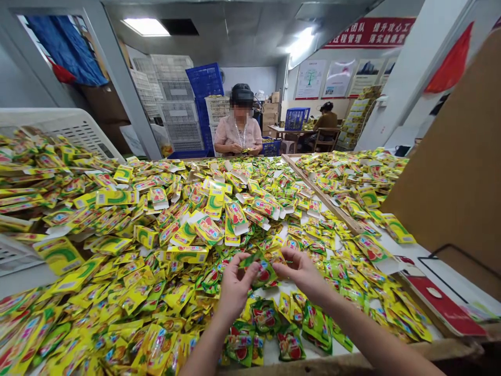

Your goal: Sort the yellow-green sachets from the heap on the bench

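My left hand [237, 282] pinches a small green candy packet [263, 272] with a red watermelon picture, near the middle of the table's front part. Just to its right, my right hand [299, 271] has its thumb and fingers closed on a yellow packet [277, 257]. The two packets meet or overlap between my hands. Below them lie several green packets [291, 344] on the white tabletop. Beyond my hands is a heap of small yellow and green boxes [207, 230], some with open flaps. Loose yellow packets [156, 344] cover the table to the left.
A white crate [90, 133] full of boxes stands at the left. A wooden strip [324, 196] divides the table. At the right are a red box [442, 303] and a cardboard sheet [450, 172]. A person [238, 128] sits opposite; another sits farther back.
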